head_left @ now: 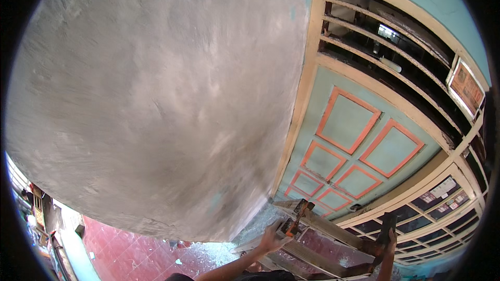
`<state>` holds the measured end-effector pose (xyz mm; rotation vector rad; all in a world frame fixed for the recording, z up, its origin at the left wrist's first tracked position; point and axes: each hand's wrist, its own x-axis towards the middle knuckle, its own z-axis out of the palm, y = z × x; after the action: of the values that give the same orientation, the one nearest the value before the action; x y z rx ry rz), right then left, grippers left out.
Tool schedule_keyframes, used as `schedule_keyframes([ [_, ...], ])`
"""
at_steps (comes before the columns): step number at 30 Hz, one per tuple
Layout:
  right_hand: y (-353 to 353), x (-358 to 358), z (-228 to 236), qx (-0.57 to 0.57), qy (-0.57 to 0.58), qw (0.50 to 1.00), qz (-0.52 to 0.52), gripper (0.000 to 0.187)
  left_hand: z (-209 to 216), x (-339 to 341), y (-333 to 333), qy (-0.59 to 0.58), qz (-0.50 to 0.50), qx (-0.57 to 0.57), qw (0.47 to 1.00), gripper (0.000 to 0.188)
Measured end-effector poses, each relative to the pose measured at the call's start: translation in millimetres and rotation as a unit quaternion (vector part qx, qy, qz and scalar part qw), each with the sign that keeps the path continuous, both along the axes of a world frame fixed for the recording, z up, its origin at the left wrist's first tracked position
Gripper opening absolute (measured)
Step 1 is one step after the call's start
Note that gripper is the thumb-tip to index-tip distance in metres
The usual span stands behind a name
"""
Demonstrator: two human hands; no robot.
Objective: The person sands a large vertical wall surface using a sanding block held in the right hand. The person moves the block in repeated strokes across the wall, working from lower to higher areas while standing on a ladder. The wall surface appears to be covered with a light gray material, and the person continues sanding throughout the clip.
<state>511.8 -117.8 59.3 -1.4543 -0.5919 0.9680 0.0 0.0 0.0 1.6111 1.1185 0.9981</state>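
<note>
A wooden ladder (pixel 336 234) with pale, worn rungs stands in front of me at the lower right. My left hand (pixel 271 238) is closed around its left side, close to the top. Beside those fingers, at the ladder's upper left corner, sits a small orange-and-dark item (pixel 295 225) whose kind I cannot make out. On the ladder's other side, my right hand (pixel 390 243) wraps round a dark upright piece (pixel 386 225), which seems to be the end of the right rail. Part of the right hand's grip is hidden behind it.
A large grey plastered wall (pixel 156 99) fills the left and middle. Right of it is a pale green door (pixel 346 130) with orange-trimmed panels, under a barred opening (pixel 385 26). White debris (pixel 208 255) litters the red tiled floor (pixel 125 247). A framed picture (pixel 465 86) hangs far right.
</note>
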Motion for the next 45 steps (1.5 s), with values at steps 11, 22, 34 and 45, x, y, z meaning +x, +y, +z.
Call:
schedule_keyframes([
  [11,171,-158,234,0.113,-0.502,0.845,0.142,0.029,51,-1,0,-0.013,0.023,0.051,0.998,0.079],
  [22,380,-503,410,0.598,-0.367,0.708,0.084,0.042,52,29,2,0.063,0.181,0.229,0.954,0.063],
  [34,426,-559,399,0.687,-0.513,0.514,0.003,0.053,45,32,0,0.059,0.184,0.229,0.954,0.06],
  [45,379,-610,418,0.814,-0.428,0.368,0.134,0.06,37,29,0,0.042,0.176,0.213,0.96,0.063],
])
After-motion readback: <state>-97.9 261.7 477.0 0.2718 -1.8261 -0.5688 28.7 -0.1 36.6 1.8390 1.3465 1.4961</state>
